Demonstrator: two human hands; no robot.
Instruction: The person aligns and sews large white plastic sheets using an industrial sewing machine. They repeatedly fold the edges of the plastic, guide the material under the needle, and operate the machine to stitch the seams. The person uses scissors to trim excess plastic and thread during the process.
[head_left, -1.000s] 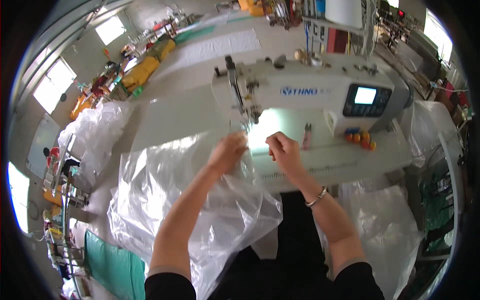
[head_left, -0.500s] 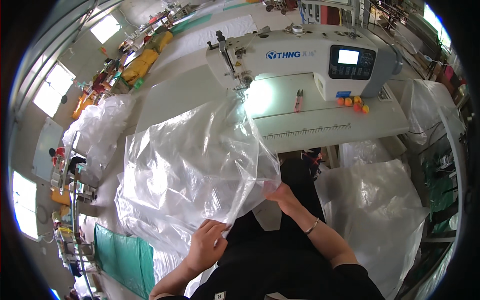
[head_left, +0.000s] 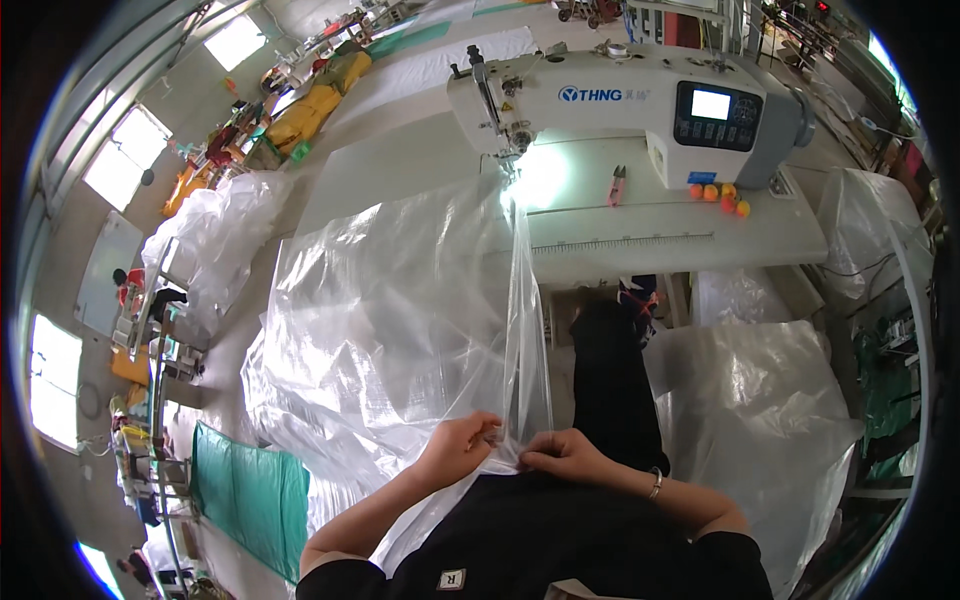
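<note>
A clear plastic sheet [head_left: 390, 290] hangs from the sewing machine's needle area down to my lap, its right edge gathered into a narrow fold. My left hand [head_left: 458, 450] has its fingers curled at the sheet's near edge, gripping it. Just to the right, my right hand [head_left: 568, 456] pinches the bottom of the same fold, thumb against fingers. The two hands are close together in front of my body. At the far end, the sheet lies under the head of the white sewing machine [head_left: 600, 108], where a bright lamp shines.
Red-handled thread snips [head_left: 617, 187] and several small orange-red fruits [head_left: 727, 196] lie on the machine table [head_left: 700, 250]. More clear plastic [head_left: 750, 410] is draped at the right. A green sheet [head_left: 245, 490] lies on the floor at the left.
My hands have come together, the right moving down and toward the left, the left slightly right. The sheet's right edge is drawn into a straighter fold. The whole view has shifted slightly.
</note>
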